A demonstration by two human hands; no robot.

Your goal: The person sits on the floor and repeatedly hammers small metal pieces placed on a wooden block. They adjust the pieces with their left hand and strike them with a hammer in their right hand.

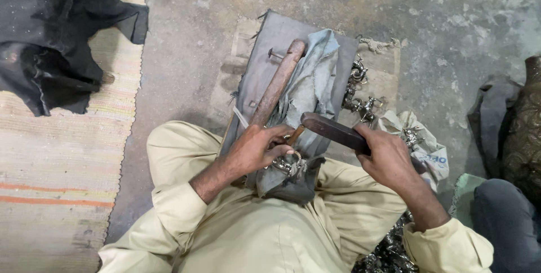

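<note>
left hand point(256, 150) hiding metal piece point(283, 164), right hand point(386, 156) gripping mallet point(332, 131)

the woven mat point(56, 154) is pale cream with faint stripes and two orange bands. the cloth heap point(51, 36) on it is black. the floor point(439, 19) is mottled grey concrete. the person's sleeves point(186, 205) are light khaki. the wooden beam point(276, 84) is reddish brown, the rag point(313, 81) beside it dull blue-grey. the mallet point(335, 131) is dark brown, the metal fittings point(360, 90) silvery.
</note>
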